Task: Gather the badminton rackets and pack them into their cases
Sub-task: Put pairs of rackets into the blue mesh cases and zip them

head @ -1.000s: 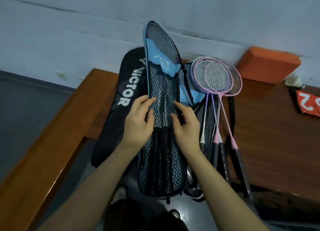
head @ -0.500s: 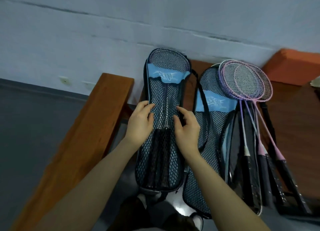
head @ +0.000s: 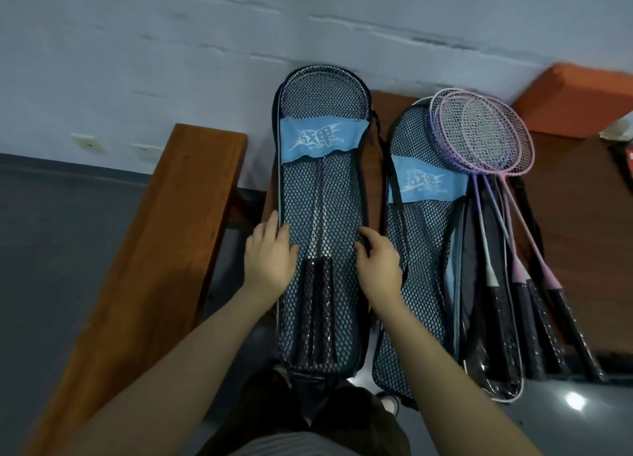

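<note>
two hands on a packed mesh racket case

a person is standing over a wooden bench [head: 147, 250] and holding a black mesh racket case [head: 322, 222] that is standing lengthwise in the centre of the frame, its rounded top reaching up toward the pale wall [head: 205, 62]. the left hand [head: 270, 257] is lying along the case's left edge with its fingers nearly straight, pressing the side rather than wrapping it. the right hand [head: 378, 262] is sitting on the right edge, fingers curling over the black rim and gripping it. inside the mesh, two rackets are showing, their black handles [head: 317, 312] lying side by side in the lower half between the two hands. a light blue band [head: 322, 140] with white lettering is crossing the case near its top.

just to the right, a second mesh case [head: 421, 250] with the same blue band is lying on the wooden table [head: 582, 236]. three loose rackets [head: 486, 137], purple and pink framed, are resting overlapped across its right side, heads toward the upper right of the frame and handles running down to the lower right. an orange block [head: 579, 99] is sitting in the upper right corner against the wall.
</note>
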Motion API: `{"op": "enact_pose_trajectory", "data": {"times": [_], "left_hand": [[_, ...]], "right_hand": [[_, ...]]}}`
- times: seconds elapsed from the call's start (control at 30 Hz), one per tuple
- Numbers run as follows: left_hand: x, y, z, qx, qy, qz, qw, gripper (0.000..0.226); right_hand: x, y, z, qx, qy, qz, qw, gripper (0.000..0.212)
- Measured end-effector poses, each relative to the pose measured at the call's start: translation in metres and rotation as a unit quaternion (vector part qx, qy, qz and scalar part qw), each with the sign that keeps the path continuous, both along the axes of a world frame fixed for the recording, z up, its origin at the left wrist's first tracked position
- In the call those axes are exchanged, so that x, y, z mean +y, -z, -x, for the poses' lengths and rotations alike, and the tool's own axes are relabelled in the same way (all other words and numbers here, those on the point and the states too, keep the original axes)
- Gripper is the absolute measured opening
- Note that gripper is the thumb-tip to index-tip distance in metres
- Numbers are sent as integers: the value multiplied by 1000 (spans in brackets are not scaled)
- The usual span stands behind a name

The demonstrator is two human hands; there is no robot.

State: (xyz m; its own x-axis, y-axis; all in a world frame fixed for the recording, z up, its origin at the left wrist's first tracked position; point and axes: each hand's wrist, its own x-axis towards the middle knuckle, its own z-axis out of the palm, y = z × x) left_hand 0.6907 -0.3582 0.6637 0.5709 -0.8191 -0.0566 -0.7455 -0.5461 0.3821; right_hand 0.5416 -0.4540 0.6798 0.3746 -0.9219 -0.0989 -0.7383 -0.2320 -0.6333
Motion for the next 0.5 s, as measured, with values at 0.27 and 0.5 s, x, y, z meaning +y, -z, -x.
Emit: {"op": "enact_pose_trajectory", "data": {"times": [0.27, 0.5], "left_hand": [[-1, 9, 2, -34, 46, -79, 995, 50], [-15, -15, 38, -31, 73, 54, 995, 44]], "right_hand": [[-6, 11, 2, 180, -67, -5, 981, 41], [-22, -4, 33, -44, -106, 2, 993, 29]]}}
